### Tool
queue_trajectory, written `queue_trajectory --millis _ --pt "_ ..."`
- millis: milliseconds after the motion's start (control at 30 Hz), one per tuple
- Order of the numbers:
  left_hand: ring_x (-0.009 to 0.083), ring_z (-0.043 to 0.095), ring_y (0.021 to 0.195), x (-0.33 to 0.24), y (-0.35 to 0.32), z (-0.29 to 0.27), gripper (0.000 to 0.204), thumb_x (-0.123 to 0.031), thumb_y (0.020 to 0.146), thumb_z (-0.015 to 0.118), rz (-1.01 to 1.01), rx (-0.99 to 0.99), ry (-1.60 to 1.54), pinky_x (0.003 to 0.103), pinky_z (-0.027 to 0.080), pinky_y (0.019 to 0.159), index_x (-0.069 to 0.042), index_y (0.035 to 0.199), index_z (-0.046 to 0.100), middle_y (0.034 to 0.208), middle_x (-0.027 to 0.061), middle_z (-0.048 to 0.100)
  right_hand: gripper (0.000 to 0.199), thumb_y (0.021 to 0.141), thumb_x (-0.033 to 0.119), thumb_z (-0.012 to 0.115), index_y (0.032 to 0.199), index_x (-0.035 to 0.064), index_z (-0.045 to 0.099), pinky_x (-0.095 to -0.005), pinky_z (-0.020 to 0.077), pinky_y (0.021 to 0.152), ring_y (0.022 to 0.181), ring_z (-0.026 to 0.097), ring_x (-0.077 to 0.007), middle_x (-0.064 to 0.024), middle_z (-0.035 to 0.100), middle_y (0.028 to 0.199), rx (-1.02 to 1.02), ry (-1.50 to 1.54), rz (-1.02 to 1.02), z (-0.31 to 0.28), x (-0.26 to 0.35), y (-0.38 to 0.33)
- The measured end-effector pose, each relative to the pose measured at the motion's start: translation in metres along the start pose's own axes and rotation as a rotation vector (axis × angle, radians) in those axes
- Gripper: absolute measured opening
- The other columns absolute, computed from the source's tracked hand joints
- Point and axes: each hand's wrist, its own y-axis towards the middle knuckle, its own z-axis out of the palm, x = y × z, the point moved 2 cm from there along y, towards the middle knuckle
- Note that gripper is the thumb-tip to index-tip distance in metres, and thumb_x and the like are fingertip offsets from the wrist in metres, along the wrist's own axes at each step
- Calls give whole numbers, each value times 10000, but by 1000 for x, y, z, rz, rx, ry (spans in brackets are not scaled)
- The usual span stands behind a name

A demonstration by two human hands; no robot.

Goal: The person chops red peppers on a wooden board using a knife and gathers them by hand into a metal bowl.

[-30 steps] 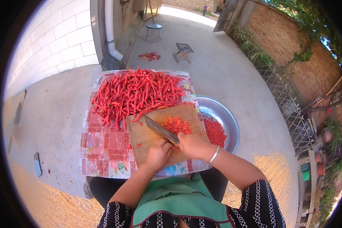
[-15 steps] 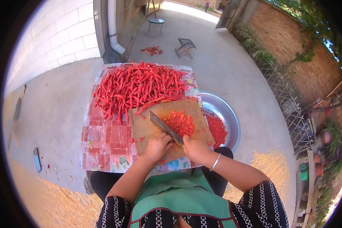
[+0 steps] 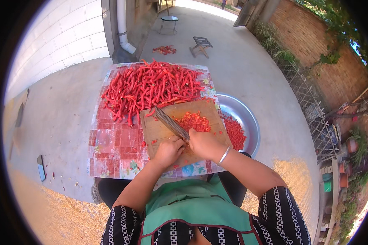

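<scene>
Courtyard table [image 3: 110,151], right hand [image 3: 206,143] gripping cleaver [image 3: 171,123]

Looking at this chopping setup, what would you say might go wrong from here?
The left hand rests right beside the grey cleaver blade that the right hand holds, so fingers might get nicked. The wooden cutting board abuts the heaped whole red chillies, which might roll under the blade.
</scene>
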Motion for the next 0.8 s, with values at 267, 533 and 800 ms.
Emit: queue_trajectory --millis 267,533,800 --pt "334 617 833 4 -2 -6 152 -114 728 714 2 -29 6 423 511 742 -65 860 659 849 124 630 208 884 164 511 961 -28 494 -523 524 614 674 664 -406 -229 656 731 -58 20 46 16 10 -8" --pt "313 613 850 6 -8 -17 141 -146 719 708 27 32 38 432 504 744 -81 832 655 864 104 625 183 882 153 495 915 -27 499 -522 522 576 675 662 -408 -236 646 709 -25 -12 111 25 19 -22" --pt "311 614 843 10 -16 -26 124 -156 733 694 -5 51 52 429 507 753 -84 826 656 856 96 625 199 883 158 515 941 -30 486 -531 508 572 642 658 -392 -232 634 674 42 -27 99 28 24 -20"
